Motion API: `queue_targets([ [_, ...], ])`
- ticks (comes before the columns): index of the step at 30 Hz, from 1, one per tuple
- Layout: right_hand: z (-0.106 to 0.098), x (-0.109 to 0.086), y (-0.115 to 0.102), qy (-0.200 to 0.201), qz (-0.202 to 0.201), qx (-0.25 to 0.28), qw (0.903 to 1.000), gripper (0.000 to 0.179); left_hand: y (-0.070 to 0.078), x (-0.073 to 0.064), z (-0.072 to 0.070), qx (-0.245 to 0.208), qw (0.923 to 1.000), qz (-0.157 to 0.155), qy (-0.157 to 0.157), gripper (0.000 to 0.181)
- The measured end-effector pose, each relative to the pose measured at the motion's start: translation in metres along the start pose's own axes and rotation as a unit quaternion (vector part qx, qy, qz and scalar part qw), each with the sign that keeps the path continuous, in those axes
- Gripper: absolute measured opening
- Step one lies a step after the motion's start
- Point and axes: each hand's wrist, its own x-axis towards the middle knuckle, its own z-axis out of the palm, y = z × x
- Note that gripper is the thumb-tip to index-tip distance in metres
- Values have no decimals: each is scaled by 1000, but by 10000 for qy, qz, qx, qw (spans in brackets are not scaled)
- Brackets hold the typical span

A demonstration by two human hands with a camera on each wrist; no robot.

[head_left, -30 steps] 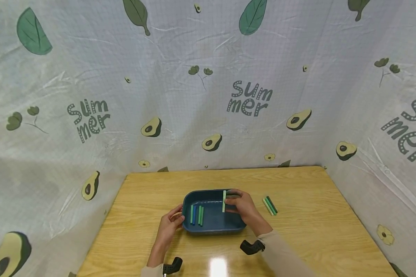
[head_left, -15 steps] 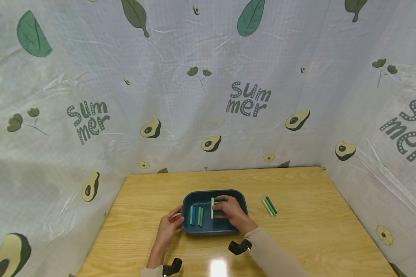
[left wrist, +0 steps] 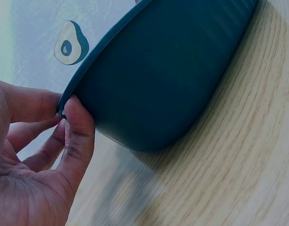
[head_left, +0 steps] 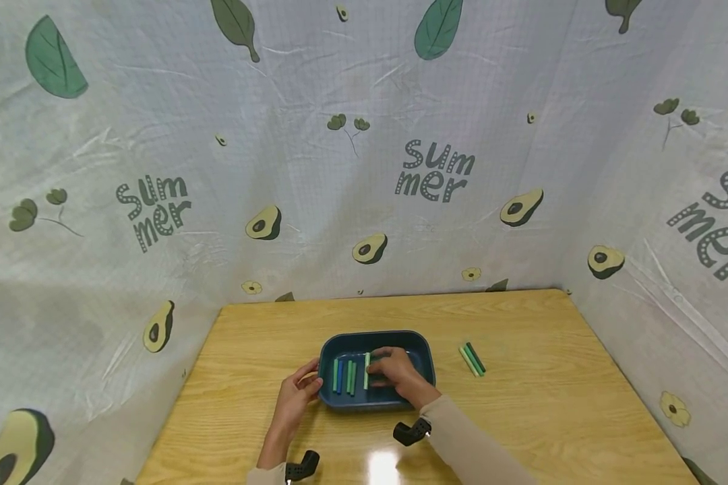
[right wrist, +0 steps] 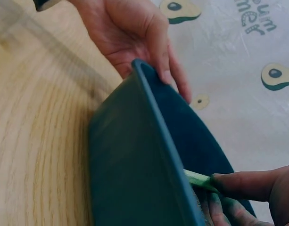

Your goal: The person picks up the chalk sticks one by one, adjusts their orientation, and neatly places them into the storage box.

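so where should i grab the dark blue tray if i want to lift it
Probably by the rim at both short ends, a hand from each side: the tray is longest left to right, and sticks inside could roll if it tips. The left hand pinches the left end; the right hand would first release its pale green stick.

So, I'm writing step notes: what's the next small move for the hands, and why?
Probably the right hand should set the pale green stick down and release it: the stick is pinched inside the tray, just right of four sticks lying there, and the left hand holds the tray.
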Motion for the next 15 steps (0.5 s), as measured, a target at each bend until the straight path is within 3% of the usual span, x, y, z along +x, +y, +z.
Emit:
queue_targets([
  [8,6,3,7,94,-39,-381,9992,46,1,-2,1,16,9999,-150,1,48],
  [15,9,7,8,111,-35,-553,9984,45,0,1,1,12,9999,-105,0,48],
])
